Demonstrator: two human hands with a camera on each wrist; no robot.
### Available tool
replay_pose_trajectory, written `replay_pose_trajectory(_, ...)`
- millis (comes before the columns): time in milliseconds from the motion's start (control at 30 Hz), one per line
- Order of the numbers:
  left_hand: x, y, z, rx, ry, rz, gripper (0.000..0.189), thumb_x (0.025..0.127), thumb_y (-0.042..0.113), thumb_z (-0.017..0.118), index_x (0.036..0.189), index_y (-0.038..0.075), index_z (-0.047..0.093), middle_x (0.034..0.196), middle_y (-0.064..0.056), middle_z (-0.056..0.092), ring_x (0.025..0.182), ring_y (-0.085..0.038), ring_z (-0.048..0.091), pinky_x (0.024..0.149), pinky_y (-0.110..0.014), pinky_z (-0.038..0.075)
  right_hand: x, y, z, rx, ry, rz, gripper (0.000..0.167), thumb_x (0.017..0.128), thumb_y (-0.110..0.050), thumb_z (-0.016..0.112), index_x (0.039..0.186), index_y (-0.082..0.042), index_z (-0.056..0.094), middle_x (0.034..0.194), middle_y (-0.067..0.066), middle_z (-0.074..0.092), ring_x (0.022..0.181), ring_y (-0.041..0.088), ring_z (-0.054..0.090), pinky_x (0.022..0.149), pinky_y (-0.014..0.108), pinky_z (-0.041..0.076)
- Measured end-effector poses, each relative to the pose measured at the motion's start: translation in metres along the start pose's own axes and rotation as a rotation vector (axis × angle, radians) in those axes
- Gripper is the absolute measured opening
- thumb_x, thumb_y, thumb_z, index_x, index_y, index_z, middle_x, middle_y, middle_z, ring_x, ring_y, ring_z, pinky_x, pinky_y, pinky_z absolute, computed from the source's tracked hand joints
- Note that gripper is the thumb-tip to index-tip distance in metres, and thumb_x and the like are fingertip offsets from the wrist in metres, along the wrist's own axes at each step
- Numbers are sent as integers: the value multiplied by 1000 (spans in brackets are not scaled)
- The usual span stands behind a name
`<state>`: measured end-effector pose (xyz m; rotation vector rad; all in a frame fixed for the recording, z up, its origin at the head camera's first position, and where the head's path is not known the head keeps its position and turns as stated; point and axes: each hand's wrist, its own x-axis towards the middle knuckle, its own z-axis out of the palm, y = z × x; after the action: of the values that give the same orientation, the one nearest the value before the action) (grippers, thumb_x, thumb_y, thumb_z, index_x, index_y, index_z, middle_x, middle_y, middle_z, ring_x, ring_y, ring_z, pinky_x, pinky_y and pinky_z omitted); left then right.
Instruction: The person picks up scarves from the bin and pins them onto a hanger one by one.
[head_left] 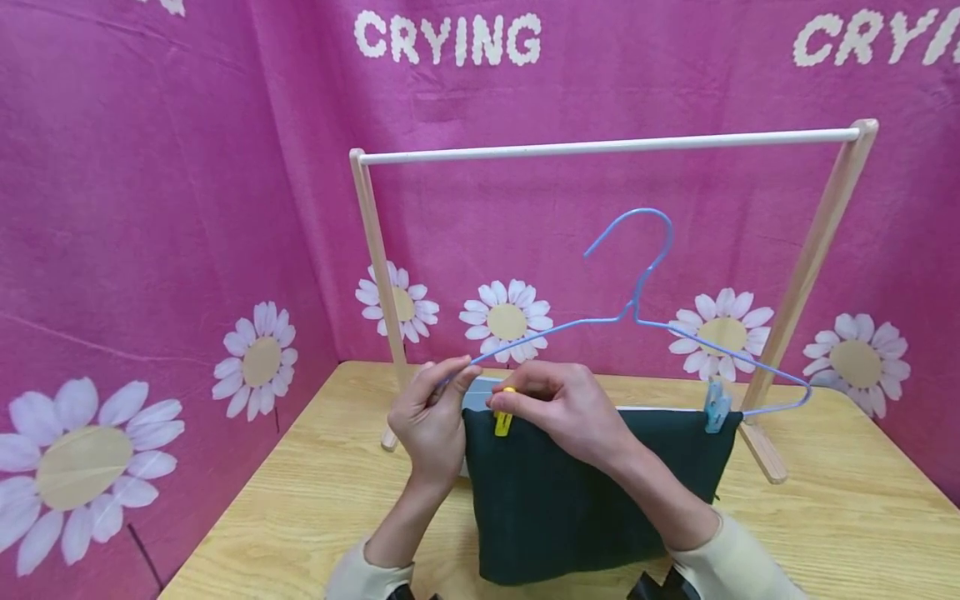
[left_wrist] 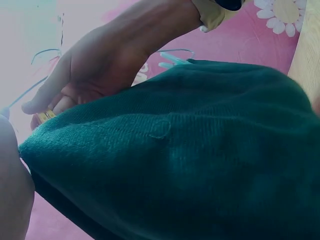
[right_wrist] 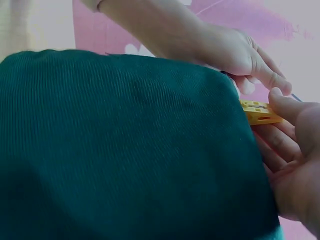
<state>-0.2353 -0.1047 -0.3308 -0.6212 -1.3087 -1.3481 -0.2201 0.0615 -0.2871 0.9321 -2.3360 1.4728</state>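
My left hand (head_left: pixel 433 421) pinches the left arm of a blue wire hanger (head_left: pixel 542 333) between thumb and fingers in the head view. From the hanger's lower bar hangs a folded dark green ribbed cloth (head_left: pixel 562 508). My right hand (head_left: pixel 573 412) pinches a yellow clothespin (head_left: pixel 503 423) between thumb and fingers, at the cloth's top left corner. The same clothespin (right_wrist: pixel 261 113) shows at the cloth's edge in the right wrist view. A light blue clothespin (head_left: pixel 717 407) grips the cloth's top right corner. The hanger's hook points up, apart from any rod.
Behind the hanger stands a rack with a white rod (head_left: pixel 600 148) and wooden legs (head_left: pixel 810 283) on the wood-grain table (head_left: pixel 285 500). A grey flat thing (head_left: pixel 477 392) lies partly hidden behind the cloth. A pink flowered backdrop (head_left: pixel 465 225) closes off the back and left.
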Motion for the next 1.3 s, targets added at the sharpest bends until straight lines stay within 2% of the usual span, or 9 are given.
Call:
replay_pose_trajectory(167, 2, 1, 0, 24, -28, 41, 22, 85, 13, 76, 98, -6, 75, 64, -11, 57, 55, -12, 37, 46, -21, 32, -1, 1, 3, -3, -33, 41, 7, 87, -30, 77, 87, -24, 73, 65, -5, 58, 62, 12, 53, 56, 25, 43)
replay_pose_trajectory(333, 1, 1, 0, 24, -37, 33, 22, 85, 12, 76, 98, -5, 75, 64, -11, 57, 55, -12, 38, 46, -21, 34, -2, 5, 3, 44, -68, 85, 8, 88, -30, 76, 88, -23, 72, 66, -1, 60, 63, 14, 54, 58, 25, 44)
replay_pose_trajectory(500, 1, 0, -1, 21, -20, 7, 20, 83, 8, 77, 98, -5, 75, 64, -13, 58, 53, -11, 38, 47, -19, 36, -1, 9, 7, 50, -93, 61, 6, 89, -28, 75, 88, -23, 72, 66, 0, 59, 62, 13, 52, 58, 25, 44)
replay_pose_trajectory(667, 0, -1, -2, 35, -24, 13, 21, 83, 8, 77, 98, -6, 75, 63, -12, 57, 53, -11, 37, 46, -20, 33, -3, 15, 10, 57, -81, 33, 5, 90, -24, 74, 92, -19, 75, 65, 0, 65, 64, 13, 56, 60, 24, 47)
replay_pose_trajectory(800, 1, -1, -2, 28, -14, 14, 20, 82, 7, 78, 99, -4, 76, 63, -12, 58, 52, -11, 36, 45, -21, 32, -4, 17, 12, 99, -69, 55, 9, 92, -23, 72, 94, -15, 75, 75, 1, 73, 75, 14, 65, 70, 26, 53)
replay_pose_trajectory(967, 3, -1, -1, 29, -9, 16, 21, 82, 8, 78, 98, -4, 76, 61, -12, 56, 51, -10, 33, 44, -21, 28, -4, 18, 15, 154, -81, 99, 12, 93, -22, 70, 96, -11, 73, 88, 4, 77, 84, 13, 69, 80, 27, 55)
replay_pose_trajectory(1167, 3, 1, 0, 16, -27, 31, 20, 83, 8, 78, 97, -6, 75, 61, -11, 55, 51, -11, 34, 44, -21, 28, -5, 20, 18, 84, -83, 68, 11, 92, -23, 72, 97, -14, 72, 78, 2, 74, 72, 12, 61, 67, 25, 52)
replay_pose_trajectory(1233, 3, 2, 0, 24, -27, 41, 20, 83, 9, 78, 97, -5, 76, 61, -10, 54, 52, -11, 34, 45, -21, 27, -4, 21, 18, 71, -87, 76, 12, 93, -26, 71, 98, -16, 73, 73, 1, 71, 70, 13, 59, 65, 25, 50)
replay_pose_trajectory(1300, 3, 4, 0, 28, -28, 50, 20, 83, 10, 78, 96, -5, 76, 60, -9, 54, 52, -11, 34, 45, -21, 27, -5, 22, 17, 80, -88, 90, 13, 93, -28, 70, 99, -17, 74, 77, -2, 73, 75, 13, 63, 71, 26, 53)
